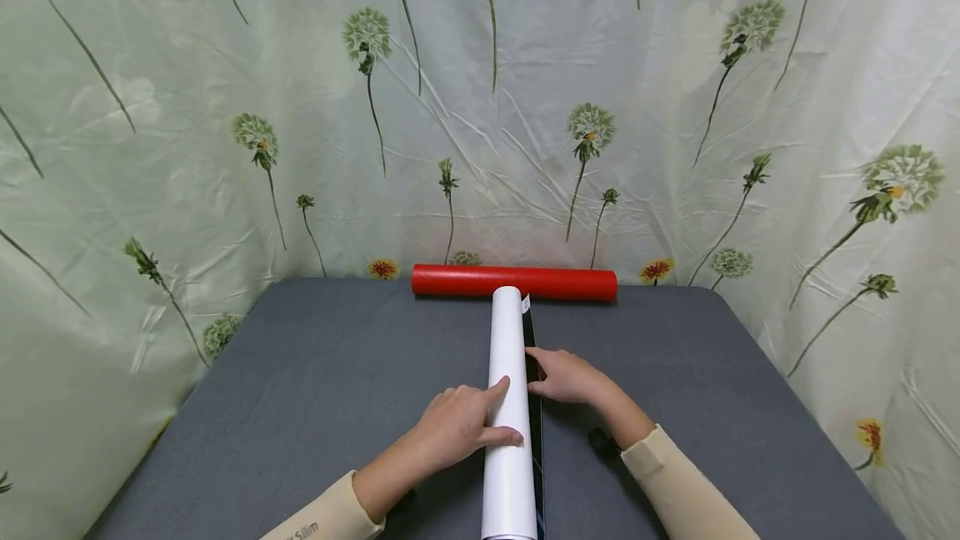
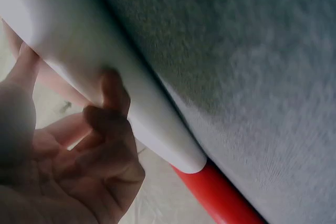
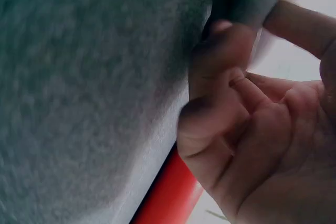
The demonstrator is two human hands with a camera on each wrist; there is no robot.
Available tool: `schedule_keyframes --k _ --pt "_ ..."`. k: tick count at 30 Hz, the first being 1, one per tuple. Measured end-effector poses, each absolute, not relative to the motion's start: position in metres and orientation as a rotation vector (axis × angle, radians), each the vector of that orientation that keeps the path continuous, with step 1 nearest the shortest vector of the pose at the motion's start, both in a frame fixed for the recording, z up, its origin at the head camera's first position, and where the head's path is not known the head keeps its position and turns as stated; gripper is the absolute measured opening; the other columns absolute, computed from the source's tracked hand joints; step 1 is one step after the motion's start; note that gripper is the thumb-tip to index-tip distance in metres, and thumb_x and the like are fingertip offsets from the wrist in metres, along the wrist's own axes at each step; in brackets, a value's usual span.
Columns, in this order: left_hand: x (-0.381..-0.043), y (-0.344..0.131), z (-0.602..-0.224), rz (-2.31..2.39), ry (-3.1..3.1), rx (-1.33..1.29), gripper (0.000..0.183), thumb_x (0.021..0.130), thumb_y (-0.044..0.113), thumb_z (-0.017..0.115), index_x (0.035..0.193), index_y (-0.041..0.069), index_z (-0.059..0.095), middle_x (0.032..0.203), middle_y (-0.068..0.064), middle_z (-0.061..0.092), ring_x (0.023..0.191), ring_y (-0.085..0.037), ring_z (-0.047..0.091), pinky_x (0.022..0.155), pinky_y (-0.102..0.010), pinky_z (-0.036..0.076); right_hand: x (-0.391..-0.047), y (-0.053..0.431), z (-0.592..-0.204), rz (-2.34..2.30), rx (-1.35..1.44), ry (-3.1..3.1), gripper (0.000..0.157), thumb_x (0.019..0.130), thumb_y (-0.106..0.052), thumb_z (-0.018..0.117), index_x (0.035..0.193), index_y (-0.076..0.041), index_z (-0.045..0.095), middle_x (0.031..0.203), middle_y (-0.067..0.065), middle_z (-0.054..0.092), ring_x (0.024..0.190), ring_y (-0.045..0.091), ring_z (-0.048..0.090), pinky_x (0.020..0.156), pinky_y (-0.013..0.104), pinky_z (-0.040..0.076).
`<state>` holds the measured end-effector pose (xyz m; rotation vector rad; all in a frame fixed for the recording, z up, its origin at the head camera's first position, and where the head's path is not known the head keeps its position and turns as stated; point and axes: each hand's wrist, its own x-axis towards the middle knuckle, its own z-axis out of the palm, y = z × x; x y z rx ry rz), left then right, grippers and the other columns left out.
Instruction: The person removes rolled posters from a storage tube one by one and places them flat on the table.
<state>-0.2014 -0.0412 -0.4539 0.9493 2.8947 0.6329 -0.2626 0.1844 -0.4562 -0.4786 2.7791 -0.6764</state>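
A long white rolled sheet point(image 1: 512, 332) lies lengthwise on the table, away from the person. Along its right side shows a narrow dark glossy strip point(image 1: 537, 440), with a small white label point(image 1: 526, 303) at the far end. My left hand point(image 1: 461, 427) holds the roll from the left. Its thumb and index finger lie over the top, and in the left wrist view its other fingers point(image 2: 113, 95) bend against the side. My right hand point(image 1: 566, 375) pinches at the dark strip from the right, its fingers point(image 3: 210, 119) curled low by the tabletop.
A red roll point(image 1: 450, 280) lies crosswise at the table's back edge, just beyond the white roll's far end. Behind the grey table point(image 1: 360, 348) hangs a pale curtain point(image 1: 510, 148) printed with dandelions. It runs down both sides too.
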Motion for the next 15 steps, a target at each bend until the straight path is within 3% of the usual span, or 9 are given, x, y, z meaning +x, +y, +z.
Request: schedule_keyframes --k 2,4,9,12,15 --pt "-0.202 -0.04 -0.453 0.572 2.948 0.978 0.075 0.091 0.06 0.076 0.147 0.013 0.064 0.094 -0.006 0.078 0.067 -0.011 0.059 0.057 -0.027 0.046 -0.262 0.183 -0.456 -0.654 -0.488 2.756 0.074 0.095 -0.017 0.076 0.16 -0.002 0.044 0.117 0.017 0.074 0.09 0.024 0.062 0.084 0.044 0.051" --pt "-0.202 -0.038 -0.452 0.525 2.995 0.998 0.069 0.092 0.061 0.074 0.141 0.012 0.067 0.093 -0.005 0.075 0.068 -0.01 0.058 0.057 -0.027 0.046 -0.262 0.181 -0.456 -0.652 -0.495 2.728 0.081 0.094 -0.015 0.076 0.164 -0.001 0.037 0.116 0.02 0.074 0.088 0.027 0.061 0.082 0.046 0.049" --pt "-0.202 -0.027 -0.452 0.384 3.152 0.997 0.06 0.091 0.069 0.069 0.114 0.013 0.072 0.087 -0.002 0.059 0.064 -0.01 0.049 0.052 -0.027 0.042 -0.261 0.179 -0.458 -0.608 -0.556 2.736 0.078 0.095 -0.009 0.072 0.162 0.006 0.034 0.126 0.02 0.072 0.092 0.028 0.06 0.084 0.047 0.049" --pt "-0.203 -0.018 -0.453 0.254 3.267 0.971 0.059 0.088 0.071 0.072 0.101 0.014 0.07 0.091 -0.001 0.056 0.067 -0.011 0.049 0.052 -0.029 0.045 -0.261 0.179 -0.46 -0.57 -0.578 2.745 0.073 0.097 -0.009 0.07 0.16 0.008 0.037 0.121 0.018 0.073 0.093 0.028 0.061 0.084 0.047 0.049" --pt "-0.205 -0.011 -0.453 0.164 3.308 0.957 0.057 0.086 0.067 0.077 0.102 0.013 0.071 0.101 0.0 0.059 0.073 -0.014 0.054 0.054 -0.029 0.05 -0.261 0.179 -0.462 -0.533 -0.586 2.748 0.069 0.099 -0.01 0.068 0.158 0.009 0.039 0.107 0.014 0.074 0.09 0.027 0.062 0.081 0.045 0.05"
